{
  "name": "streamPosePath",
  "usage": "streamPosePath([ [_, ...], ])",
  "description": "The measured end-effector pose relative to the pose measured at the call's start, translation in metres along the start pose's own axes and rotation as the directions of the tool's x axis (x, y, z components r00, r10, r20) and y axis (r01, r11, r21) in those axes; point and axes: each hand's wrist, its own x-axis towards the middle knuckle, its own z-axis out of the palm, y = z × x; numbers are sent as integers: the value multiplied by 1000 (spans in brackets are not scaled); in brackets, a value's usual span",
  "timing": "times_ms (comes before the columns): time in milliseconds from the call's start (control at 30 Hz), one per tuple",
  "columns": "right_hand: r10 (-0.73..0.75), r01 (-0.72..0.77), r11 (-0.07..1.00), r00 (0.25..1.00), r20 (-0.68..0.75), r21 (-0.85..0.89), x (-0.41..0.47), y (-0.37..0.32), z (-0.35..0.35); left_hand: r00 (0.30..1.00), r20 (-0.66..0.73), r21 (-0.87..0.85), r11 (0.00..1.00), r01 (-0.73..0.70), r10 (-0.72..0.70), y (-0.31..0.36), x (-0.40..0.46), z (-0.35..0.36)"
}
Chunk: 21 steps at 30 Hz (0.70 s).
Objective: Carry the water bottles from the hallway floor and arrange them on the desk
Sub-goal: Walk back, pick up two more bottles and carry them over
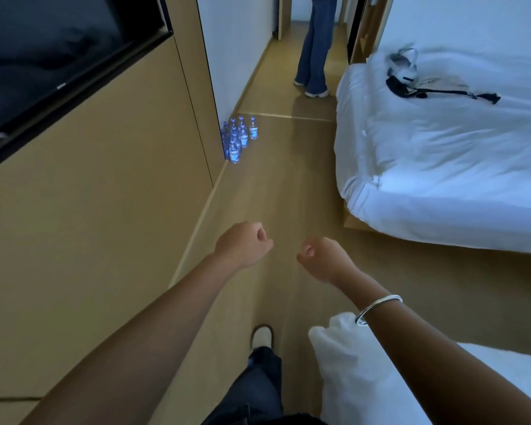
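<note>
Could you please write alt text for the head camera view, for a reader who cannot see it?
Both hands, left and right, reach forward empty with fingers curled, above a wooden floor. A cluster of water bottles stands ahead against the wall; a white bed lies to the right.

Rear water bottles (225,134) partly hidden

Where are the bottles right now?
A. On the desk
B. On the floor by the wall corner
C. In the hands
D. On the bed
B: the bottles stand clustered on the floor against the wall corner, well ahead of both hands, which hold nothing.
</note>
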Motion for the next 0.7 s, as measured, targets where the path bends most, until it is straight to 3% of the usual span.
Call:
streamPosePath([
  [367, 5, -5, 1000, 1000, -9, 18, 229, -67, -61, 999, 17, -3, 999, 42, -42, -7, 226, -78],
  [700, 24, -24, 999, 1000, 19, 25, 376, -70, -102, 998, 38, -10, 998, 55, -54, -5, 378, -95],
])
